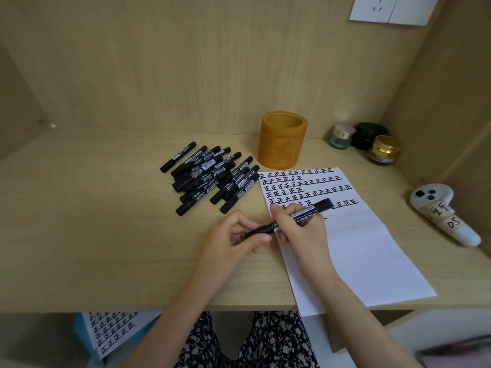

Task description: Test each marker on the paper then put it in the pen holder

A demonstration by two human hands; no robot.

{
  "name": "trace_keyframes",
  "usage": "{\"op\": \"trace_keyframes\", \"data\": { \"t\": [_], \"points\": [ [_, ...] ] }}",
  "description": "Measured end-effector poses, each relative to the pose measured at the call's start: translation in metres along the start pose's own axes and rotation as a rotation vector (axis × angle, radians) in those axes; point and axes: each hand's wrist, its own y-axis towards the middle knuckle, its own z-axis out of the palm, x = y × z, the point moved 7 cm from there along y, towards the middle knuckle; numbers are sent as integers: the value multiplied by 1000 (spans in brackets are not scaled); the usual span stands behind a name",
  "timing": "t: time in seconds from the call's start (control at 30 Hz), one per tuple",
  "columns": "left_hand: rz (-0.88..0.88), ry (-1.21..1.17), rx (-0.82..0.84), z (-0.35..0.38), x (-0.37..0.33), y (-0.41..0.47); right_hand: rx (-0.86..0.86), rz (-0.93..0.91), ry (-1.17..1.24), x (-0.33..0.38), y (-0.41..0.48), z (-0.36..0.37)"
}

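One black marker (309,211) lies across both my hands above the left edge of the white paper (353,248). My right hand (297,227) grips its labelled barrel. My left hand (239,235) pinches the cap end at the lower left. Rows of black written characters fill the top of the paper. A pile of several black markers (212,176) lies on the desk to the left of the paper. Behind the paper stands the amber pen holder (281,140), and no marker shows above its rim.
Three small jars (366,143) stand at the back right corner. A white controller (443,216) lies at the right of the wooden desk (106,235). Walls close in the desk at the back and sides. Below the front edge, another written sheet (111,330) lies on a blue box.
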Motion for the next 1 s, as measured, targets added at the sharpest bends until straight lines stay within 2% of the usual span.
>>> {"op": "trace_keyframes", "data": {
  "t": [0.27,0.43,0.5,0.57,0.6,0.67,0.73,0.83,0.9,1.0],
  "points": [
    [40,-21,1,0,-1,-1,7,83,103,-15,0,8],
    [50,18,5,1,-7,1,71,107,65,-10,2,5],
    [49,48,0,0,-13,4,50,156,55,-6,6,-2],
    [46,104,-17,-4,-18,10,-41,150,25,-1,13,-19],
    [42,142,-27,-7,-19,12,-91,95,-47,5,17,-30],
    [33,212,-45,-13,-18,17,-97,-114,-365,22,21,-42],
    [38,250,-53,-14,-18,20,33,-359,-639,35,22,-34],
    [82,254,-34,-6,-22,23,194,-615,-820,33,19,-17],
    [120,233,-32,-1,-26,26,213,-651,-840,31,19,-13],
    [133,174,-51,-1,-31,33,262,-574,-824,30,23,-9]
  ]
}}
